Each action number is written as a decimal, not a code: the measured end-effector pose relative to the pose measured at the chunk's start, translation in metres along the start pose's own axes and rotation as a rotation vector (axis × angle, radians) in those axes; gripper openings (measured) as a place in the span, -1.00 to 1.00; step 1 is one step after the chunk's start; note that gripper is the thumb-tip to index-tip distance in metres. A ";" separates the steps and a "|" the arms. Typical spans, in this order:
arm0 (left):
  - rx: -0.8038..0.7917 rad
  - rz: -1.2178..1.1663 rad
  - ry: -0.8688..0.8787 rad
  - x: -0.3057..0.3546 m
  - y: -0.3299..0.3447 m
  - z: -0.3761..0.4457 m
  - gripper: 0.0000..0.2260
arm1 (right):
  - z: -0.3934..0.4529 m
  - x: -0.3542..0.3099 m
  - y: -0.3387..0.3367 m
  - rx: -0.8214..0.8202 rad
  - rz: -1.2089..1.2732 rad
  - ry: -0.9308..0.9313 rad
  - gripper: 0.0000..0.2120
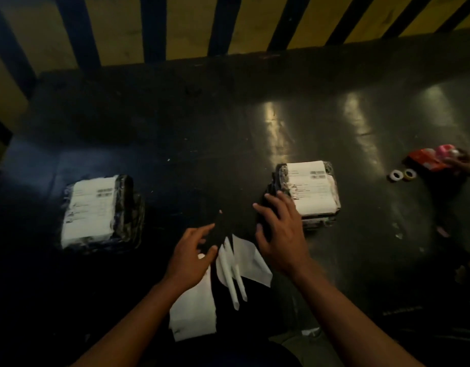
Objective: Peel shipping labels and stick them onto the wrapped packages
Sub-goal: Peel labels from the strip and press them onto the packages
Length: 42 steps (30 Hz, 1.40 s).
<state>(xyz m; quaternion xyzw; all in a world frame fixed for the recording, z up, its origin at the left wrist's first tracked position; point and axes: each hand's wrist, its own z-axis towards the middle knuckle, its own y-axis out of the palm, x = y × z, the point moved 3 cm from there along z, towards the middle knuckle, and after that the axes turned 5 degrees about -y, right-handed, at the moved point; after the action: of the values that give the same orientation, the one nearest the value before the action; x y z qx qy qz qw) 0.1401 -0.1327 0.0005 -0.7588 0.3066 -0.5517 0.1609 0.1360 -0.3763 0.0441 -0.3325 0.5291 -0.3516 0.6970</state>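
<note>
Lying at the left of the dark, glossy counter (202,133) is a black plastic-wrapped package (102,211) with a white printed shipping label (89,210) already across its top; its long side runs away from the viewer, tipped slightly rightward, and the barcode sits at the far right corner. Near the front edge, between the two forearms, lie white backing sheets (192,311) and two narrow rolled white paper strips (232,276), which point toward the far side. A dark object, too murky to identify, sits just beyond the strips. The left hand (191,256) hovers over the near sheet with fingers loosely spread and curled, holding nothing that can be made out. The right hand (280,234) is open, fingers splayed, and rests against the near left side of a second black-wrapped package (306,193). That package carries its own white label (310,188), long axis likewise running away from the viewer, barcodes at the far right. Further right, well apart, lie two small tape rolls (402,175), one white and one brownish. Beside them at the frame edge another person's hand (462,160) touches a red and pink packet (432,157). A yellow-and-black striped barrier (191,25) backs the counter.
</note>
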 end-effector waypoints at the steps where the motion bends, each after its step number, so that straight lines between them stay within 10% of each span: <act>1: 0.042 0.003 -0.026 -0.017 -0.009 -0.009 -0.51 | -0.005 -0.011 0.011 -0.018 0.017 -0.030 -0.56; 9: 0.215 0.054 -0.288 -0.128 -0.048 -0.079 -0.60 | -0.057 -0.080 0.092 -0.281 0.278 0.054 -0.69; 16: 0.057 -0.031 -0.391 -0.148 -0.020 -0.095 -0.46 | -0.095 -0.089 0.149 -0.542 0.182 0.369 -0.65; 42: -0.094 0.043 -0.394 -0.144 -0.006 -0.089 -0.21 | -0.074 -0.077 0.156 -0.241 0.529 0.789 -0.74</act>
<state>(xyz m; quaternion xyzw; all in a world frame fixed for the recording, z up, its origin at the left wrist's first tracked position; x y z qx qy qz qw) 0.0294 -0.0276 -0.0725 -0.8521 0.3106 -0.3741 0.1938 0.0707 -0.2358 -0.0634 -0.1066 0.8562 -0.1980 0.4652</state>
